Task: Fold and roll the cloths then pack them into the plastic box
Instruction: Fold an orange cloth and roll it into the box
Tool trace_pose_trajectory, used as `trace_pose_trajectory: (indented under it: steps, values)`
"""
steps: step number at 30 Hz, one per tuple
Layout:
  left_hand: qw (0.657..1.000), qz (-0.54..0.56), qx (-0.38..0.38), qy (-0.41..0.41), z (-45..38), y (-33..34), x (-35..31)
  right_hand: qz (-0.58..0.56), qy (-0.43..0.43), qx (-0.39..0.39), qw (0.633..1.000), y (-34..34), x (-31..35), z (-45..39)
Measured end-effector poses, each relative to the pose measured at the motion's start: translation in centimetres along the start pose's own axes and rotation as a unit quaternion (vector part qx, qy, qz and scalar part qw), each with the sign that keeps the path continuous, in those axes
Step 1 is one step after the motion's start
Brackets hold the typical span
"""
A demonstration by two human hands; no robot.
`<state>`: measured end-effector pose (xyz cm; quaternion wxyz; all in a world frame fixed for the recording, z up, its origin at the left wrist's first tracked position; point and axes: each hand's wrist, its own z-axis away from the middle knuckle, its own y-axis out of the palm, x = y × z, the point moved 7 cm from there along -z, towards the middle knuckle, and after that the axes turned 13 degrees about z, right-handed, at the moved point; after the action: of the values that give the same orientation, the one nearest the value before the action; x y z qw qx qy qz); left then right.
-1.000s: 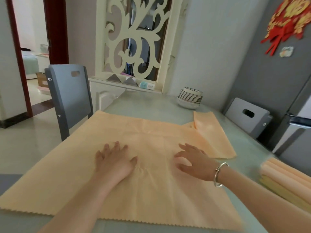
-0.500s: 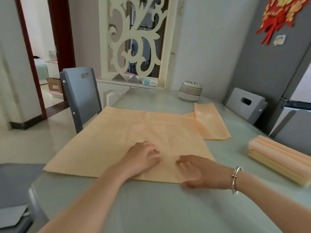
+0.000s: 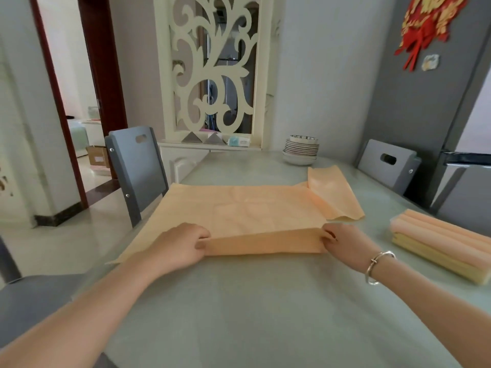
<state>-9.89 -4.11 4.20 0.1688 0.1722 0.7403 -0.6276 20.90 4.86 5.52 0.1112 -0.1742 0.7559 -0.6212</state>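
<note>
Table (image 3: 265,314) of pale green fills the lower view, with grey chairs at its left and far right edges. Spread across its middle lies the large peach cloth (image 3: 239,208), its near edge turned up and over into a narrow band facing the person. Past its far right corner a second, smaller peach cloth (image 3: 334,195) lies folded, touching or overlapping the big one. At the right edge of the table sits a stack of rolled cloths (image 3: 441,243), peach rolls on top of yellow ones. A pile of bowls and plates (image 3: 301,151) stands at the far end near the wall. The left hand (image 3: 183,248) has its grip clenched on the left end of the folded band; the right hand (image 3: 345,244), a silver bracelet (image 3: 377,265) on its wrist, pinches the right end.
</note>
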Motion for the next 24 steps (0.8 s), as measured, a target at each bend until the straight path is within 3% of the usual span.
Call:
trace_pose_trajectory:
  steps: [6,9,11,13,19,24]
  values:
    - [0.996,0.047,0.048,-0.056,-0.6,-2.9,2.1,-0.074,0.044,0.081,0.993,-1.6,-2.1,-0.7]
    - [0.989,0.041,0.121,-0.078,-0.3,-2.3,2.0,-0.042,0.067,0.168,0.983,-1.6,-2.6,-0.2]
    - [0.988,0.038,0.126,-0.081,-0.5,-2.0,2.4,-0.012,0.072,0.197,0.978,-1.1,-3.1,-0.1]
    - [0.991,0.037,0.089,-0.089,-1.3,-2.2,3.2,0.006,0.071,0.179,0.981,-0.7,-3.5,-0.9]
    - [0.989,0.035,-0.023,-0.139,-3.1,-2.4,6.0,-0.004,0.115,0.021,0.993,0.4,-3.4,-4.6]
    - [0.981,0.037,-0.086,-0.172,-3.8,-1.6,8.3,-0.014,0.143,0.004,0.99,2.7,-2.7,-7.3]
